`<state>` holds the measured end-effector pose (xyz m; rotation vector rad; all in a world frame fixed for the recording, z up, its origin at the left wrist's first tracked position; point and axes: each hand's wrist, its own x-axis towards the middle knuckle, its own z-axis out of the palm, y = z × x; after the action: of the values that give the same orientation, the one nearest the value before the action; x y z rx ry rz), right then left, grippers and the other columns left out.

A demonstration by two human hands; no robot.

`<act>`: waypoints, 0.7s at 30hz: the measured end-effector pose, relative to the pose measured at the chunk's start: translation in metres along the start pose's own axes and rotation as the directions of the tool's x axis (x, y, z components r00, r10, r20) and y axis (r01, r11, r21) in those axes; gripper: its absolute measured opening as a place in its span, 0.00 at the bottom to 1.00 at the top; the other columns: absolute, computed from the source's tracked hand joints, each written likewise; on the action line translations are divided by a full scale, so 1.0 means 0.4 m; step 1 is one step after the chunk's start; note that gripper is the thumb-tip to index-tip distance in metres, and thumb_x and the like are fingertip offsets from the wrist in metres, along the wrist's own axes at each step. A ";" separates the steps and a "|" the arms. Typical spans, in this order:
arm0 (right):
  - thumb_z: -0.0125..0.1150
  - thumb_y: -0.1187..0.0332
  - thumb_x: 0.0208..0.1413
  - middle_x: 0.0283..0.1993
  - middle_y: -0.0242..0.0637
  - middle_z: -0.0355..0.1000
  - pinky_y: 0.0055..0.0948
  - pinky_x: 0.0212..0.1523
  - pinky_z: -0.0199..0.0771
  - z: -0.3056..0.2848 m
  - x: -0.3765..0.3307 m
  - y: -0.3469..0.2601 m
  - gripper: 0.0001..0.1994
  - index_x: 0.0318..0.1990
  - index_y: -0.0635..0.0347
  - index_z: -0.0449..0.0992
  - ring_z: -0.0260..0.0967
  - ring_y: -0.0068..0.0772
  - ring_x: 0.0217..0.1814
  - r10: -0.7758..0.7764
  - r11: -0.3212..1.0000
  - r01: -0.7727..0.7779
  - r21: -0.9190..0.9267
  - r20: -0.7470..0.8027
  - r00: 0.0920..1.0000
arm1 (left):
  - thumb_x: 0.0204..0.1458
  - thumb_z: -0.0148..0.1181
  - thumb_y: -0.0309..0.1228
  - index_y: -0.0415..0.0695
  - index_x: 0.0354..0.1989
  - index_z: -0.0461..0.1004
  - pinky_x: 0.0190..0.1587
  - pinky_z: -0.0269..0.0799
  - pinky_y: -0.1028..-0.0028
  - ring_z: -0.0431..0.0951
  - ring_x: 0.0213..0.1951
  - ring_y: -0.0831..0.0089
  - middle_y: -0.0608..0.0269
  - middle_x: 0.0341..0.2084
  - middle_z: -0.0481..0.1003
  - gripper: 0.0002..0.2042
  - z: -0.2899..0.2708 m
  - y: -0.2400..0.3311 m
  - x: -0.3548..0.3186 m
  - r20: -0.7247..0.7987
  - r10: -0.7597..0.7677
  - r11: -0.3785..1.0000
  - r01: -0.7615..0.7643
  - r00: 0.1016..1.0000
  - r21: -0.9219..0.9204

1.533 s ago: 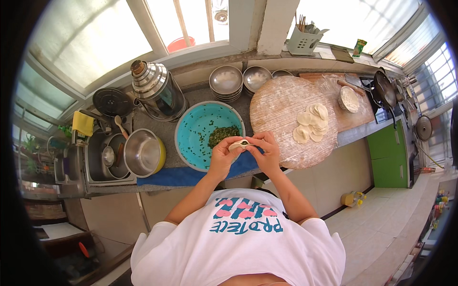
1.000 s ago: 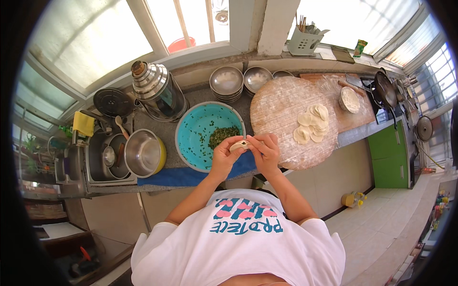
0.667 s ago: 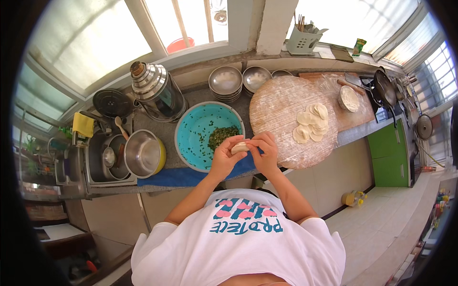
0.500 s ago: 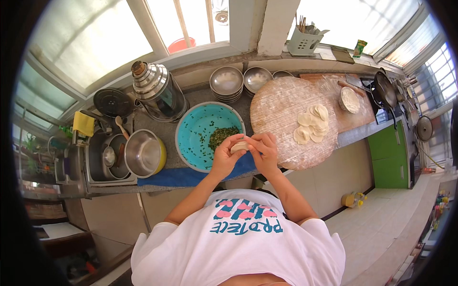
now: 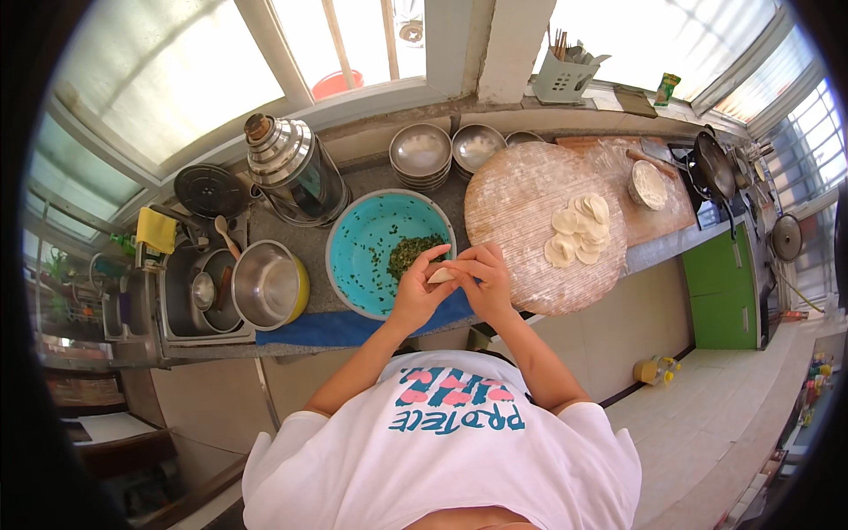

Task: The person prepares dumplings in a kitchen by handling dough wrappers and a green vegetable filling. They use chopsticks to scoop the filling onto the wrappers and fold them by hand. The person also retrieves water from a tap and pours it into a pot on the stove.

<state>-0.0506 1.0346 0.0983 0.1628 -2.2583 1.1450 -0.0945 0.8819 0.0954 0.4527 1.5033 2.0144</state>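
Observation:
A pale folded dumpling (image 5: 441, 276) is held between my two hands, over the near right rim of the turquoise basin (image 5: 358, 234). My left hand (image 5: 419, 290) cups it from the left. The fingers of my right hand (image 5: 483, 281) pinch its right edge, partly hiding it. Chopped green filling (image 5: 411, 254) is heaped at the right of the basin, with bits scattered over its floor. To the right, a round floured board (image 5: 512, 199) carries a cluster of flat dough wrappers (image 5: 579, 231).
Stacked metal bowls (image 5: 420, 150) stand behind the basin, with a metal thermos (image 5: 296, 163) to their left. A steel bowl (image 5: 268, 283) sits beside the sink (image 5: 181, 331). A bowl of flour (image 5: 648, 185) and a rolling pin (image 5: 649, 162) lie at the far right.
The fingers of both hands have shifted along the dumpling, and less of it shows now. My right fingers have curled further over its edge. The basin and board stay put.

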 end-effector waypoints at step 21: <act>0.67 0.75 0.42 0.27 0.32 0.70 0.31 0.36 0.63 0.024 0.047 -0.026 0.04 0.29 0.59 0.82 0.64 0.35 0.33 0.009 0.999 -0.007 0.033 -0.042 0.999 | 0.59 0.54 0.27 0.36 0.43 0.74 0.32 0.67 0.81 0.71 0.31 0.85 0.65 0.28 0.76 0.09 0.001 -0.067 -0.004 -0.109 0.099 0.971 -0.072 0.989 0.229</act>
<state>-0.0665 1.0236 0.1116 0.1413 -2.2061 1.1791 -0.0865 0.8866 0.0703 0.5018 1.8253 1.9755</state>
